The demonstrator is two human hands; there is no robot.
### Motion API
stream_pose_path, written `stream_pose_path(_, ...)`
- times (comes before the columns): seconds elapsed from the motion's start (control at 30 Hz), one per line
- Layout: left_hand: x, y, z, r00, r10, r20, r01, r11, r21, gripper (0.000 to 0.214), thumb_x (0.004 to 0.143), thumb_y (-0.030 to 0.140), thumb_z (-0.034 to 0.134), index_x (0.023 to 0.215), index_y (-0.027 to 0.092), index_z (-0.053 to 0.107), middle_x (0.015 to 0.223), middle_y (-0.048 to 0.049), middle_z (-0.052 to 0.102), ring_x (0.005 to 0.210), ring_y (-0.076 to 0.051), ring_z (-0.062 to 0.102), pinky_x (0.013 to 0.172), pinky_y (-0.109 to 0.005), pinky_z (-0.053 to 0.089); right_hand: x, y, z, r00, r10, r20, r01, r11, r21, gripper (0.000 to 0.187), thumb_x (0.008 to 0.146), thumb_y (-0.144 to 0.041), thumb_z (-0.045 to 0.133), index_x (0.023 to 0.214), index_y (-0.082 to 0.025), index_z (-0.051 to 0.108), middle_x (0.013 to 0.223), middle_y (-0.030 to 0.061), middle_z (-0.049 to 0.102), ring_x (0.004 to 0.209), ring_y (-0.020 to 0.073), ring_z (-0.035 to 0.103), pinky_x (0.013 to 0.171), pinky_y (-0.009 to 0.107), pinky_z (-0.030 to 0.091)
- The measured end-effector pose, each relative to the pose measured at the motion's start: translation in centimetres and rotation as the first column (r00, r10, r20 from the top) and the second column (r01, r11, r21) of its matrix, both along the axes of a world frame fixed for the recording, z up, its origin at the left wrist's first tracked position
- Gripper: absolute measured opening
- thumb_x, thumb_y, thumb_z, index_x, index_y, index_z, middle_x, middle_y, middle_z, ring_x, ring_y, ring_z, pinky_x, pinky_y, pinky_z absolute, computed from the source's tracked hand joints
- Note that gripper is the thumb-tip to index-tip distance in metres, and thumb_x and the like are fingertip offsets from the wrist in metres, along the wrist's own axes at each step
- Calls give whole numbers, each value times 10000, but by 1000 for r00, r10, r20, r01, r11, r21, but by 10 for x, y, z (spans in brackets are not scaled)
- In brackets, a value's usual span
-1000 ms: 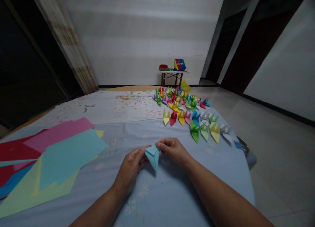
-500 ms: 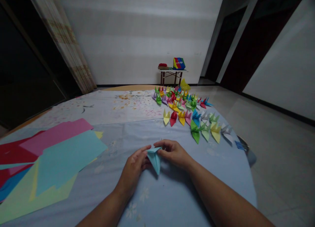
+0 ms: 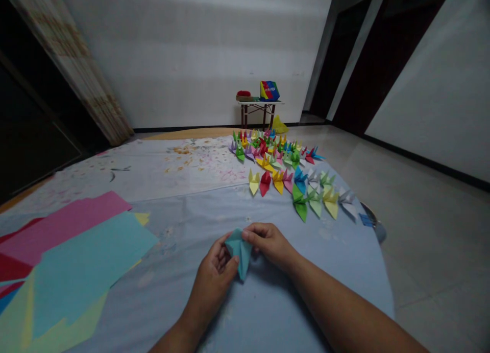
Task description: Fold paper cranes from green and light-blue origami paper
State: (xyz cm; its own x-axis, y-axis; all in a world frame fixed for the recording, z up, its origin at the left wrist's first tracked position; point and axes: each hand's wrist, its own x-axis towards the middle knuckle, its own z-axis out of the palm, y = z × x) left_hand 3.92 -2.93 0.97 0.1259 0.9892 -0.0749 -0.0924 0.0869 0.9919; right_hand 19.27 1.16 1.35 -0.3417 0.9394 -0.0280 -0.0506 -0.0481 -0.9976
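Note:
Between my hands is a light blue piece of folded paper (image 3: 241,251), kite-shaped with a narrow point toward me. My left hand (image 3: 216,271) grips its left side, the thumb pressed on its front and the fingers curled behind. At the upper right edge, my right hand (image 3: 270,243) pinches the paper between thumb and fingers. The paper is held just above the blue tablecloth (image 3: 184,291). Some fingertips behind the paper are hidden.
Sheets of coloured paper, a light blue sheet (image 3: 92,266) and a pink sheet (image 3: 72,220) among them, lie at the left. Several folded paper cranes (image 3: 300,202) stand at the right and far right. Beyond the table is a small stand (image 3: 260,103) with a colourful box (image 3: 269,90).
My left thumb has moved onto the front of the folded paper. Its top flap now stands up more, showing a wider face. The view has shifted slightly to the right.

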Motion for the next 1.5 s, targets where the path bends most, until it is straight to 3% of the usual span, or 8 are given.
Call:
stream_pose_path(0.3, -5, 1, -2, 990, 53, -131, -53, 999, 4, 443, 742, 320, 553, 1144, 136, 516, 1023, -77, 659, 932, -227, 599, 822, -301, 451, 2, 5, -6, 997, -19, -74, 18, 1000, -21, 386, 681, -510, 613, 689, -124, 618, 482, -58, 434, 422, 39, 342, 432, 177, 255)
stream_pose_path(0.5, -4, 4, -2, 988, 74, -134, -70, 997, 35, 444, 715, 389, 602, 1086, 147, 560, 976, -68, 676, 876, -224, 614, 781, -292, 470, -6, 7, -15, 999, -6, -40, 8, 998, 59, 387, 708, -511, 581, 704, -125, 608, 513, -48, 436, 443, 47, 351, 436, 175, 273)
stream_pose_path(0.63, -4, 7, -1, 977, 136, -165, -126, 989, 71, 421, 682, 401, 637, 1028, 165, 602, 921, -48, 691, 823, -215, 623, 744, -274, 481, -13, 8, -20, 997, -57, 43, 48, 981, 188, 392, 758, -502, 516, 689, -129, 613, 531, -39, 441, 487, 62, 373, 463, 178, 302)
stream_pose_path(0.77, -4, 8, -2, 957, 211, -200, -195, 976, 96, 432, 666, 431, 640, 1002, 160, 612, 881, -43, 696, 775, -214, 628, 716, -276, 488, -18, 9, -21, 991, -96, 96, 70, 968, 240, 351, 782, -448, 489, 711, -135, 630, 534, -32, 465, 496, 75, 402, 457, 179, 314)
stream_pose_path(1.3, 9, 2, 4, 862, 364, -352, -287, 924, 253, 315, 735, 399, 575, 950, 172, 623, 863, -33, 685, 778, -205, 618, 717, -270, 469, -5, 7, -14, 996, -8, 88, -23, 941, 339, 190, 711, -171, 461, 738, -144, 647, 625, -5, 567, 586, 119, 489, 568, 215, 390)
stream_pose_path(1.5, 8, 2, -1, 898, 317, -306, -244, 936, 253, 338, 755, 400, 551, 984, 159, 610, 880, -45, 682, 772, -201, 612, 743, -287, 470, -6, 8, -21, 999, 32, -18, -25, 956, 293, 222, 683, -155, 446, 762, -148, 653, 658, 7, 608, 628, 136, 529, 593, 227, 412)
